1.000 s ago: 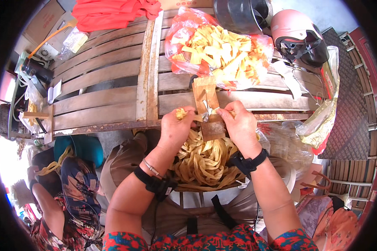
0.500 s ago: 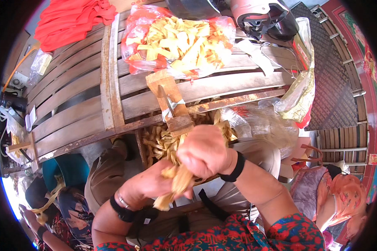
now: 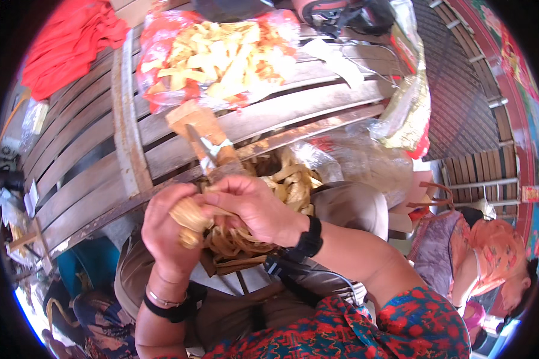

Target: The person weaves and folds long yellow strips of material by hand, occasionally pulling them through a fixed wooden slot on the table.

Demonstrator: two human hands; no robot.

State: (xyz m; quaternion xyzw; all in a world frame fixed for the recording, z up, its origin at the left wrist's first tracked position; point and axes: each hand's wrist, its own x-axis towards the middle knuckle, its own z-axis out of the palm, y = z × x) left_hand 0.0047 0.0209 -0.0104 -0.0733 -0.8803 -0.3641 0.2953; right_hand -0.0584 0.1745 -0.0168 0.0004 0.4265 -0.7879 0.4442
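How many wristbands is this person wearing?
3 in view: a black band on the right wrist, and on the left wrist a thin metal bangle with a black band just below it. Others may be hidden under the sleeve.

**Slatted wood under hard daylight**

Weathered slatted wooden tabletop [image 3: 90,161], planks bowed by the lens, lit by bright sun. Red cloth [image 3: 66,42] bunched at its far left corner. Dark woven mat [image 3: 455,90] to the right, beside a red painted border [image 3: 512,72]. Small slatted bench [image 3: 479,173] below the mat. Glare at lower left.
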